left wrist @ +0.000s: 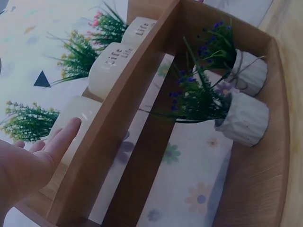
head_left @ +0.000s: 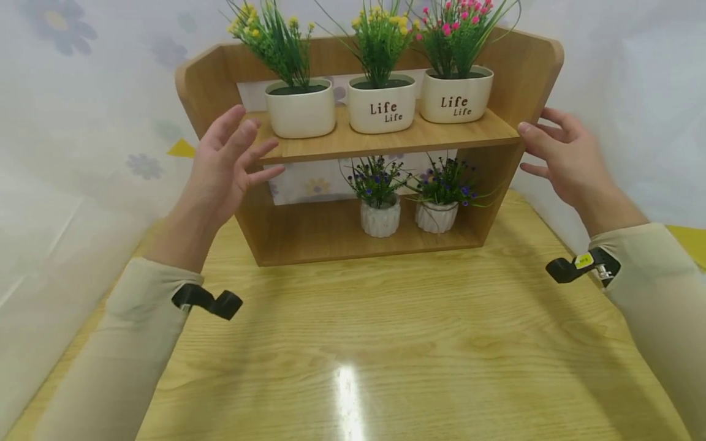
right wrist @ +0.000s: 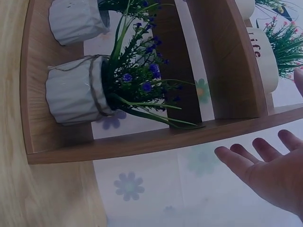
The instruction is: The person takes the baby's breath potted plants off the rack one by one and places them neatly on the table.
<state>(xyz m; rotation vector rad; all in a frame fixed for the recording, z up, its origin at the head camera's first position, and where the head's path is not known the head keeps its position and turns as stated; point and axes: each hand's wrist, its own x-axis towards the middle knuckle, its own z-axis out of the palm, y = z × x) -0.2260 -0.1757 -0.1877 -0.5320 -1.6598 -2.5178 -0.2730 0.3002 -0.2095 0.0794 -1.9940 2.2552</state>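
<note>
A two-level wooden shelf (head_left: 331, 150) stands on the table. My left hand (head_left: 223, 159) is beside its left end, fingers spread and holding nothing; in the left wrist view that hand (left wrist: 28, 165) is close to the leftmost white oval pot (left wrist: 78, 116). At the right end, my right hand (head_left: 573, 162) has its thumb by the side panel's front edge; whether it touches is unclear. The right wrist view shows its fingers (right wrist: 236, 163) extended just outside the panel. Up top sit a plain pot (head_left: 300, 113) with yellow flowers and two "Life" pots (head_left: 380, 110), one yellow-flowered, one pink-flowered.
On the lower level, two ribbed white pots with purple flowers stand right of centre: one pot (head_left: 380, 219) and a twine-tied pot (head_left: 437, 217). The wood-grain table (head_left: 386, 318) extends in front. Flower-patterned white sheeting (head_left: 99, 135) hangs behind and at the sides.
</note>
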